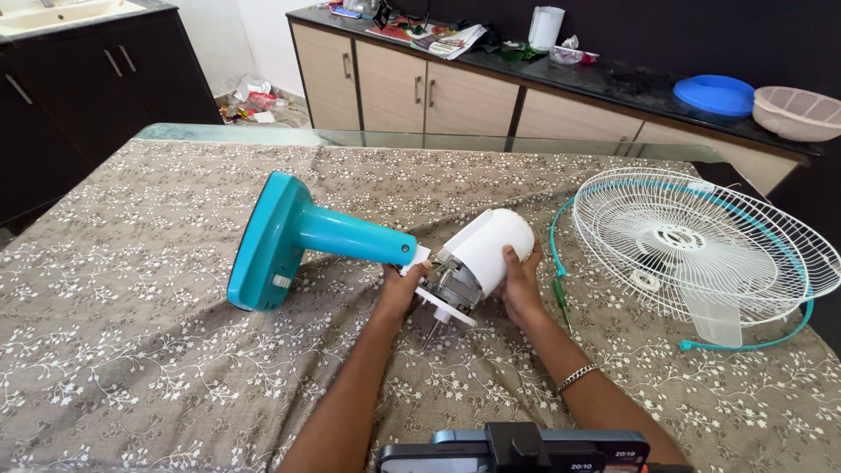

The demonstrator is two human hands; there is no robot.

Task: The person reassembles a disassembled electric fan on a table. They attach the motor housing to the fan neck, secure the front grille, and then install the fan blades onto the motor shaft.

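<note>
— Two big things share your table, the one under the brown flowered cloth: what are they?

— Your white wire fan guard lies flat at the right, well apart from your hands, with a teal rim ring around it and a pale fan blade under its near edge. Your teal fan stand lies on its side at the middle, its round base to the left.

— And the white motor housing?

— It sits at the stand's neck end, tilted, with bare motor parts below it. Your right hand wraps its fingers around the housing's lower side.

— My left hand?

— Its fingers close on the joint just under the neck. A green screwdriver lies just beside your right hand.
</note>
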